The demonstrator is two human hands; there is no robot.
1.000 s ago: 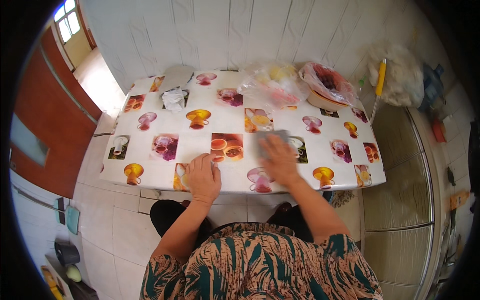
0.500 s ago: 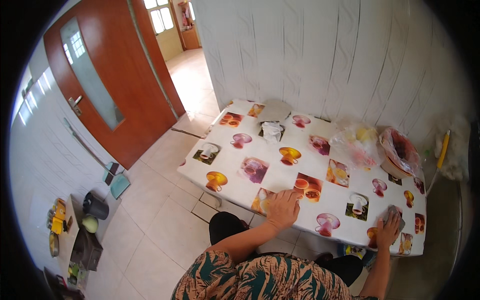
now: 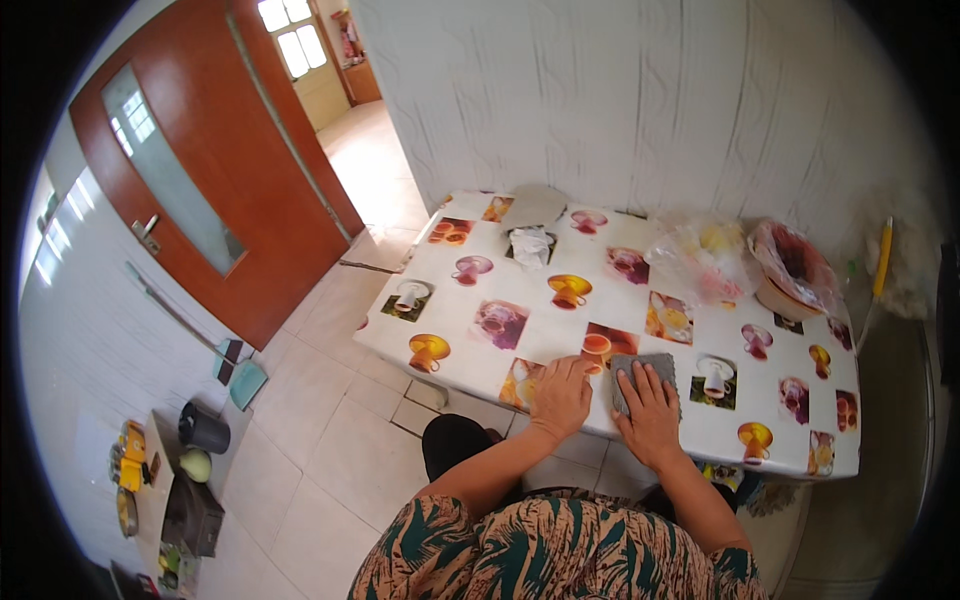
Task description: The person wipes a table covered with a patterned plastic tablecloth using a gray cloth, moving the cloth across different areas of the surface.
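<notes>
A grey cloth (image 3: 627, 366) lies spread near the front edge of the table, which has a white tablecloth (image 3: 560, 340) printed with cups and saucers. My right hand (image 3: 648, 405) holds the cloth down against the surface, fingers stretched over it and the thumb by its near edge. Just left of it, my left hand (image 3: 562, 396) rests flat on the table's front edge with nothing in it.
At the back right stand a basket (image 3: 795, 270) lined with a pink bag and a clear plastic bag (image 3: 705, 262) with things inside. A crumpled white tissue (image 3: 530, 246) and a pale round mat (image 3: 536, 205) lie at the back left. A wall (image 3: 600, 110) runs behind.
My right hand has slid the grey cloth leftward along the front of the table, from the right end to beside my left hand. The left hand has stayed in nearly the same place.
</notes>
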